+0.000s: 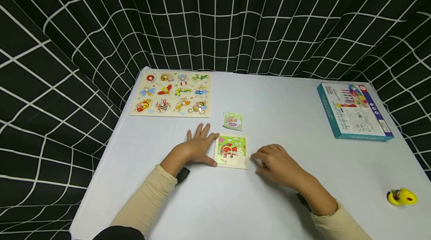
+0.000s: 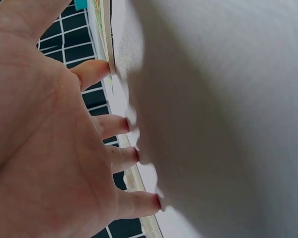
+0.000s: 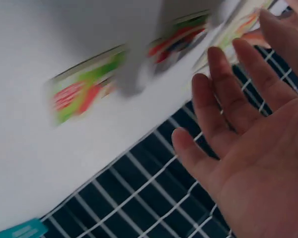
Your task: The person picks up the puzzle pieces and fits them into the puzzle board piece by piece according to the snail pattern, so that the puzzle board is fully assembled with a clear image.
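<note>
A small square jigsaw board (image 1: 237, 163) lies on the white table, partly filled with green and red picture pieces; its lower right part shows bare wood. My left hand (image 1: 198, 147) spreads its fingers at the board's left side, thumb and index finger touching that edge. In the left wrist view, the left hand (image 2: 54, 129) has its fingertips down on the cloth. Just right of the board hovers my right hand (image 1: 276, 163), fingers loosely bent. Beneath it, the right wrist view shows two blurred puzzle pieces, a green-and-red piece (image 3: 82, 94) and a red piece (image 3: 176, 44), largely hidden in the head view.
Behind the board lies a small picture card (image 1: 233, 121). A wooden insect peg puzzle (image 1: 171, 94) occupies the back left. At the right are a teal-edged box (image 1: 357, 111) and a yellow toy duck (image 1: 402, 197). Black grid-patterned curtains (image 1: 215, 19) surround the table.
</note>
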`<act>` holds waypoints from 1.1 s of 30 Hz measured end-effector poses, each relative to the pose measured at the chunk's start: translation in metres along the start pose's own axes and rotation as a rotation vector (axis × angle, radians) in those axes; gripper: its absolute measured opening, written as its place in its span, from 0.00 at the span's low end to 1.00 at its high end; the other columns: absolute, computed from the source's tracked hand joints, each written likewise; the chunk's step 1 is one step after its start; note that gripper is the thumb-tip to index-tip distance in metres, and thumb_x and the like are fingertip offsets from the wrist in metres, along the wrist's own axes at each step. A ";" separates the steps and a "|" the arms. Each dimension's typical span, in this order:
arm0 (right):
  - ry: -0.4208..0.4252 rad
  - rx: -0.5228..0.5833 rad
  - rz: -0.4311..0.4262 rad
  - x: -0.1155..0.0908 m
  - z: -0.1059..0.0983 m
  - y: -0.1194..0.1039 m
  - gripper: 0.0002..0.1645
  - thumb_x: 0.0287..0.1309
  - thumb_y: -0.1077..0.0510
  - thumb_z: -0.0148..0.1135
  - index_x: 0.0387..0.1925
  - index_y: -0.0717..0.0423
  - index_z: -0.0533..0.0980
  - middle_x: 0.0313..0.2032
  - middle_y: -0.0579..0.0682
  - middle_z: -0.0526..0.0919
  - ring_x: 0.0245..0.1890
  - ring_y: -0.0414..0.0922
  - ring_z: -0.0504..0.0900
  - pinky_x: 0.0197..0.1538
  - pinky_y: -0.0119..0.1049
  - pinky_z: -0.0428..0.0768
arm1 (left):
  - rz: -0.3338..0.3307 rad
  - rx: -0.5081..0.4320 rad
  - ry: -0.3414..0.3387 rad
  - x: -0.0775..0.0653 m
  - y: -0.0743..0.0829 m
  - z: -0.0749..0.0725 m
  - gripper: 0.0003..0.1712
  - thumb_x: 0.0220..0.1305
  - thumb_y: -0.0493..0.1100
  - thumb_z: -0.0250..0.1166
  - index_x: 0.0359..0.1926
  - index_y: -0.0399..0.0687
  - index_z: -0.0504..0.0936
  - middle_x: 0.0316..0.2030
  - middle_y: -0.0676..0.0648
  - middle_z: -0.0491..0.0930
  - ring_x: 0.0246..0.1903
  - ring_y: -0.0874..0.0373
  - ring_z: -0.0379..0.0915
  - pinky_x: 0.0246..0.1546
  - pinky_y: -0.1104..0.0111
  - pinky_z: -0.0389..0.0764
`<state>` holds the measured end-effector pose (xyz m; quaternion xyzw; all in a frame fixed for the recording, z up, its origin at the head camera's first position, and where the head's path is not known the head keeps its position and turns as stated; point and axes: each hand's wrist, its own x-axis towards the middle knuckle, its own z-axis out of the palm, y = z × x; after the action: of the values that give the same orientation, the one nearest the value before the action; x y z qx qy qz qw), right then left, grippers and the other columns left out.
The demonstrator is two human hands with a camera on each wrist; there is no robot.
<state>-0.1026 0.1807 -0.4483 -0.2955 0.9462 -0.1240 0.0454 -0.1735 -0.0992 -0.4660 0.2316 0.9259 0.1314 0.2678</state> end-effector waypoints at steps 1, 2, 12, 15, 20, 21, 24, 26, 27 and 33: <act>0.012 -0.021 0.016 -0.005 0.000 0.003 0.20 0.46 0.56 0.76 0.44 0.52 0.83 0.43 0.48 0.84 0.49 0.52 0.79 0.59 0.55 0.69 | 0.000 0.002 -0.003 0.001 -0.001 0.001 0.61 0.44 0.67 0.74 0.75 0.57 0.53 0.76 0.38 0.32 0.74 0.38 0.21 0.66 0.33 0.37; 0.020 -0.038 0.032 -0.009 0.000 0.006 0.20 0.45 0.56 0.77 0.43 0.52 0.83 0.42 0.47 0.84 0.49 0.52 0.79 0.59 0.54 0.70 | -0.001 0.002 -0.007 0.001 -0.001 0.001 0.62 0.44 0.67 0.74 0.75 0.58 0.53 0.76 0.38 0.32 0.74 0.38 0.20 0.66 0.33 0.37; 0.092 -0.084 0.055 -0.021 0.010 0.017 0.16 0.41 0.62 0.78 0.36 0.50 0.85 0.35 0.45 0.83 0.42 0.50 0.81 0.54 0.53 0.74 | -0.002 -0.012 -0.008 0.000 -0.002 -0.001 0.61 0.45 0.66 0.74 0.75 0.57 0.53 0.76 0.38 0.32 0.74 0.39 0.20 0.67 0.34 0.36; 0.100 -0.092 0.056 -0.021 0.010 0.018 0.16 0.41 0.63 0.78 0.36 0.49 0.85 0.34 0.44 0.83 0.41 0.49 0.81 0.53 0.52 0.74 | 0.003 -0.010 -0.001 -0.001 -0.002 0.000 0.61 0.45 0.66 0.74 0.75 0.57 0.53 0.76 0.38 0.32 0.74 0.39 0.20 0.66 0.33 0.36; 0.097 -0.114 0.055 -0.021 0.009 0.018 0.17 0.41 0.62 0.78 0.37 0.51 0.84 0.35 0.46 0.84 0.42 0.50 0.81 0.53 0.52 0.75 | -0.002 -0.009 -0.002 0.000 -0.002 0.001 0.61 0.44 0.66 0.74 0.75 0.58 0.53 0.77 0.39 0.32 0.74 0.39 0.20 0.67 0.34 0.36; 0.094 -0.121 0.061 -0.021 0.009 0.018 0.18 0.41 0.62 0.78 0.38 0.51 0.84 0.36 0.47 0.84 0.42 0.51 0.81 0.53 0.52 0.75 | -0.001 -0.011 0.001 0.000 -0.002 0.001 0.61 0.44 0.66 0.74 0.75 0.58 0.53 0.77 0.39 0.32 0.74 0.39 0.20 0.67 0.34 0.36; 0.089 -0.144 0.081 -0.023 0.006 0.017 0.20 0.40 0.59 0.79 0.39 0.53 0.83 0.37 0.49 0.84 0.43 0.53 0.81 0.53 0.54 0.74 | 0.005 -0.018 0.004 0.000 -0.002 0.001 0.61 0.44 0.66 0.75 0.75 0.58 0.54 0.77 0.39 0.33 0.75 0.39 0.21 0.66 0.33 0.36; 0.086 -0.155 0.093 -0.025 0.005 0.016 0.20 0.40 0.59 0.79 0.39 0.53 0.83 0.37 0.49 0.84 0.43 0.53 0.81 0.53 0.55 0.74 | 0.007 -0.018 0.007 0.000 -0.001 0.001 0.61 0.44 0.66 0.75 0.75 0.58 0.54 0.77 0.38 0.33 0.75 0.39 0.21 0.66 0.33 0.36; 0.083 -0.160 0.094 -0.025 0.005 0.016 0.20 0.40 0.59 0.79 0.39 0.53 0.83 0.37 0.49 0.84 0.42 0.53 0.81 0.53 0.55 0.75 | 0.008 -0.018 0.010 0.000 -0.001 0.000 0.61 0.44 0.66 0.75 0.75 0.57 0.55 0.77 0.38 0.34 0.75 0.39 0.22 0.66 0.33 0.36; 0.099 -0.169 0.072 -0.018 0.004 0.012 0.19 0.40 0.60 0.79 0.38 0.52 0.84 0.35 0.48 0.84 0.41 0.52 0.81 0.53 0.52 0.74 | 0.004 -0.008 0.017 -0.001 -0.001 0.000 0.61 0.44 0.65 0.75 0.75 0.57 0.55 0.77 0.38 0.34 0.75 0.38 0.22 0.66 0.33 0.37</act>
<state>-0.0938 0.1993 -0.4555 -0.2575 0.9644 -0.0567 -0.0220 -0.1730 -0.1003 -0.4654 0.2311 0.9272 0.1374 0.2607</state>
